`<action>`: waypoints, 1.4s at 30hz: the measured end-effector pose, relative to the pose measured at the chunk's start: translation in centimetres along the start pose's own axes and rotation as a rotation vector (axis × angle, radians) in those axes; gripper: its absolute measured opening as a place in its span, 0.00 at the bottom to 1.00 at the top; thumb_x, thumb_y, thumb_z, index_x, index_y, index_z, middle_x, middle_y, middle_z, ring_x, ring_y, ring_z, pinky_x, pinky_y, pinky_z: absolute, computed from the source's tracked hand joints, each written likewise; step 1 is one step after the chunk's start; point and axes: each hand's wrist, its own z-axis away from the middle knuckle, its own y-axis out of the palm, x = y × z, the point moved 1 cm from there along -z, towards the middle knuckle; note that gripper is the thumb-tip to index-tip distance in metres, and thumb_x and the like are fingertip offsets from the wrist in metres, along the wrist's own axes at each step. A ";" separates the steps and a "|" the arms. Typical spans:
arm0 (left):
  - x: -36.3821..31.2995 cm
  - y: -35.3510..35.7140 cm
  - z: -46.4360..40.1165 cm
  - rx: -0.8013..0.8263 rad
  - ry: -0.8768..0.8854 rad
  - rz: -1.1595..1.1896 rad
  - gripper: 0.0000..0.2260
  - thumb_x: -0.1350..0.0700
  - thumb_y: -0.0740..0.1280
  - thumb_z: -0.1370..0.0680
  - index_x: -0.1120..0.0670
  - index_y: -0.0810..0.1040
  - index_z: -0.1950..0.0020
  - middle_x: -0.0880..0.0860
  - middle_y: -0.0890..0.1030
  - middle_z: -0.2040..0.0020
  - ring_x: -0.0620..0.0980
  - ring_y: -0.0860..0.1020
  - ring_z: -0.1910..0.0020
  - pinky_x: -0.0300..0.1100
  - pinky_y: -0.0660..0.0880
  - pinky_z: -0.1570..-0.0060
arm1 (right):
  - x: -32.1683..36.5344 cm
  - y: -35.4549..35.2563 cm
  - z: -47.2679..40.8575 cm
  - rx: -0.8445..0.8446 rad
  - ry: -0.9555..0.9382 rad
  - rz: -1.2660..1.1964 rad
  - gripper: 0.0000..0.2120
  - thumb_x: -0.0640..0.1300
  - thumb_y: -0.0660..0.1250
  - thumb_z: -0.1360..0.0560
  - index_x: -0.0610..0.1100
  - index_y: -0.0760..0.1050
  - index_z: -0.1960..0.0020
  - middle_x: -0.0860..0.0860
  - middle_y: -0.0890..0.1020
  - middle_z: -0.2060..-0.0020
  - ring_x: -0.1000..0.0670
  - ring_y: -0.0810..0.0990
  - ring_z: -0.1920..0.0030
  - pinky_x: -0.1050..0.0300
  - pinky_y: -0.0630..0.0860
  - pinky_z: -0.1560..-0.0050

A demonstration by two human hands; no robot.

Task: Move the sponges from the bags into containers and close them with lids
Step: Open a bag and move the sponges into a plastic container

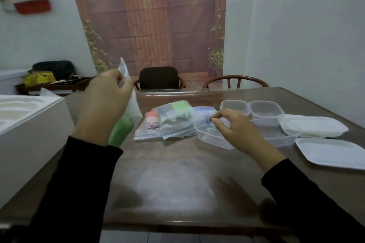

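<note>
1. Head view, nearest ground: bare brown table [177,179], with both black sleeves entering from the lower edge.

2. Left hand [102,104], raised above the table's left side: fingers curled round the upper part of a clear bag [132,108], gripping it near the top. The bag hangs down behind the hand with a green sponge [120,131] in its lower end. The sponge is still fully inside; whether the bag mouth is open cannot be told.

3. Right hand [235,126], low over the near clear container [212,137]: fingers loosely curled, thumb and forefinger drawn close at the tip. Whether it pinches the rim or holds nothing cannot be told. The container appears empty.

4. Beyond the hands, centre: a pile of bags [173,122] lying flat, showing green, red and blue contents, touching the near container's left side.

5. Further right: two more open clear containers [264,112] side by side, and a stack of white lids [314,126] just beside them, with one lid [333,154] lying separately nearer the edge.

6. Judgement: step in hand is emptying the first bag; no container is filled or lidded, so the task is at its start.

7. Next move calls for opening the bag mouth, drawing the green sponge out into the near container, then fetching the separate lid.
</note>
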 end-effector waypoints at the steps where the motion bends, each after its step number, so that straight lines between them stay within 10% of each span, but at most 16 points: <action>1: -0.6 0.9 0.9 0.083 0.011 -0.015 0.10 0.54 0.60 0.22 0.57 0.75 0.58 0.53 0.74 0.66 0.50 0.71 0.69 0.42 0.63 0.69 | 0.7 0.2 0.3 0.015 0.001 -0.071 0.08 0.45 0.63 0.22 0.45 0.80 0.51 0.53 0.82 0.55 0.56 0.77 0.55 0.71 0.68 0.56; 11: -2.5 12.2 11.1 0.798 -0.056 0.068 0.12 0.53 0.60 0.25 0.55 0.68 0.67 0.57 0.77 0.64 0.58 0.78 0.58 0.42 0.67 0.64 | 0.7 3.2 2.7 0.271 0.279 -0.311 0.08 0.42 0.63 0.23 0.40 0.79 0.55 0.49 0.84 0.61 0.49 0.83 0.58 0.53 0.79 0.51; 20: -1.3 13.5 10.9 1.035 -0.321 0.434 0.12 0.56 0.58 0.20 0.57 0.74 0.61 0.52 0.70 0.70 0.47 0.69 0.74 0.35 0.68 0.78 | 0.6 3.7 4.0 0.353 0.604 -0.651 0.07 0.41 0.64 0.23 0.37 0.77 0.51 0.45 0.81 0.62 0.52 0.80 0.66 0.65 0.77 0.72; 42: -0.7 12.7 11.1 1.199 -0.501 0.823 0.06 0.62 0.63 0.22 0.57 0.76 0.59 0.57 0.83 0.59 0.48 0.83 0.65 0.39 0.80 0.66 | 1.9 4.2 5.2 0.412 0.371 -0.335 0.06 0.42 0.68 0.27 0.45 0.83 0.52 0.47 0.86 0.59 0.51 0.84 0.59 0.59 0.79 0.59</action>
